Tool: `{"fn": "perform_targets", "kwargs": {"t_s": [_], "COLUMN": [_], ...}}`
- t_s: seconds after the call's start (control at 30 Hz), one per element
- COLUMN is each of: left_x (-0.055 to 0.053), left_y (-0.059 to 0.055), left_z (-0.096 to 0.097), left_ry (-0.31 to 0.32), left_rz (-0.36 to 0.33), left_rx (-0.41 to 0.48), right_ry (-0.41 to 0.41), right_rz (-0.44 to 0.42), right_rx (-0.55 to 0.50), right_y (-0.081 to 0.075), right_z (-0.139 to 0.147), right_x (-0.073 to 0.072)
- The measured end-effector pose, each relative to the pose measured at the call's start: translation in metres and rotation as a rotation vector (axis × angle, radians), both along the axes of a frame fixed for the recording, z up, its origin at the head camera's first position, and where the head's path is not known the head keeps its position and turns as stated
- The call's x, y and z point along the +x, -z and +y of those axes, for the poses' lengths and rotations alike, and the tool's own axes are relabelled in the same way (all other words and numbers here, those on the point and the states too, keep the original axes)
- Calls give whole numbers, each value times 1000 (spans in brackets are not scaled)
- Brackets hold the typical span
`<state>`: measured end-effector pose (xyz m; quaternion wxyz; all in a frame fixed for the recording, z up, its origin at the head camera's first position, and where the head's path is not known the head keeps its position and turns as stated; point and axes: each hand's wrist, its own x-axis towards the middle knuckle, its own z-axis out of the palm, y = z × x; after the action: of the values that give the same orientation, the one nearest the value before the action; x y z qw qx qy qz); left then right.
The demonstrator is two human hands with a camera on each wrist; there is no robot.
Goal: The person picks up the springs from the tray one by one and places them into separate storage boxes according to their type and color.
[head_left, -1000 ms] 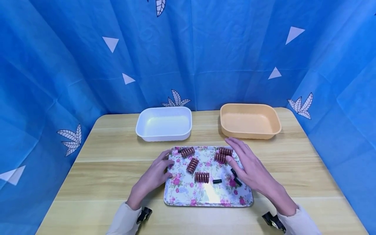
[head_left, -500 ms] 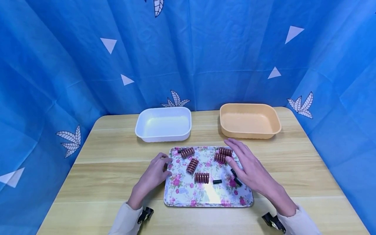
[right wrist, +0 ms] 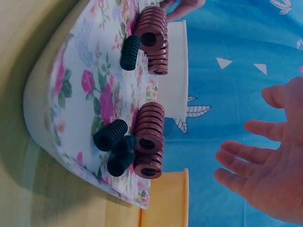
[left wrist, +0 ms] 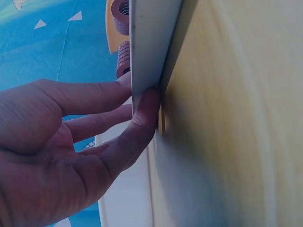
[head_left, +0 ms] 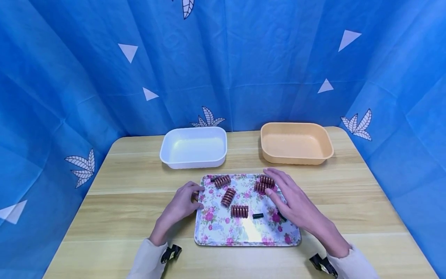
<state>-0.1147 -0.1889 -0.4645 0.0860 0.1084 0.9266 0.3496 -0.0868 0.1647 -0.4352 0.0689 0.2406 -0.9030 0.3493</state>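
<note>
In the head view a floral tray (head_left: 223,232) lies on the table, bearing several thick reddish-brown coil springs (head_left: 239,211) and several small dark green springs (head_left: 258,216). My left hand (head_left: 181,203) pinches the tray's left edge; the left wrist view shows one fingertip (left wrist: 150,97) tucked low by the rim, near the tabletop. Over the tray's right side hovers my right hand (head_left: 296,203), fingers spread and holding nothing. Its thumb is near two brown springs (head_left: 261,187) lying together. Small dark springs (right wrist: 110,135) on the right of the tray are partly hidden by it in the head view.
Behind the tray stand a white plastic bin (head_left: 193,149) at left and an orange bin (head_left: 296,143) at right. A blue curtain (head_left: 244,58) hangs around the back and sides of the wooden table (head_left: 115,217).
My left hand has drawn back a little to the tray's left edge. My right hand has shifted slightly left, covering one small dark spring in the head view. The springs lie as before.
</note>
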Motion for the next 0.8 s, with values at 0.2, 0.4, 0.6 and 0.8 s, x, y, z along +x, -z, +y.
{"fn": "perform_targets", "kwargs": {"t_s": [0.2, 0.4, 0.6, 0.8], "left_x": [-3, -5, -6, -7], "left_y": [0, 1, 1, 3], "left_z": [-3, -5, -7, -6], "left_ry": [13, 0, 5, 4], "left_rz": [-15, -50, -61, -69], "left_rx": [19, 24, 43, 46], "right_ry": [-1, -21, -58, -84], "right_rz": [-16, -10, -8, -8], "right_rx": [-10, -1, 16, 51], "right_y": [3, 6, 10, 13], "right_z": [-4, -13, -22, -30], "right_x": [1, 0, 1, 2]}}
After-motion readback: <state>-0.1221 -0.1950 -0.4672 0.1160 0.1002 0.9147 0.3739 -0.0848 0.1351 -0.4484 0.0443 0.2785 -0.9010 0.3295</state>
